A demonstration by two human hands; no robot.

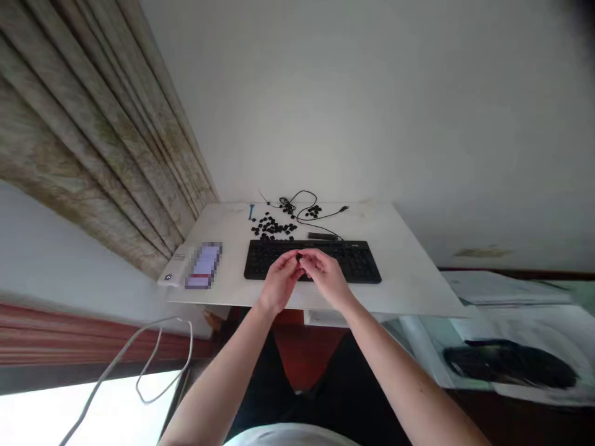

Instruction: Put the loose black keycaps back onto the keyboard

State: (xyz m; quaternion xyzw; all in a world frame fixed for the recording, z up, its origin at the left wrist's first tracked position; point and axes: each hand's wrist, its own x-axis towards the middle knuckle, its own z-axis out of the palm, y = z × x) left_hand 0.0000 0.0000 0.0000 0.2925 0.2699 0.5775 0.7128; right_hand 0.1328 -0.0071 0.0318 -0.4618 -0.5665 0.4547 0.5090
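Note:
Above the middle of a black keyboard [360, 263], my left hand [282, 277] and my right hand [324, 272] meet at the fingertips. Between them is a small black keycap [299, 256], pinched from both sides. The fingers cover part of the keyboard's keys. Behind the keyboard lies a loose scatter of black keycaps [274, 228], with a smaller group [313, 212] farther right. A long black key piece [322, 236] rests along the keyboard's back edge.
A black USB cable [304, 218] loops across the back of the white table [400, 297] near the wall. To its left lies a small blue tool [251, 212]. A phone [203, 265] with a blurred screen sits at the left, near the curtain [116, 124].

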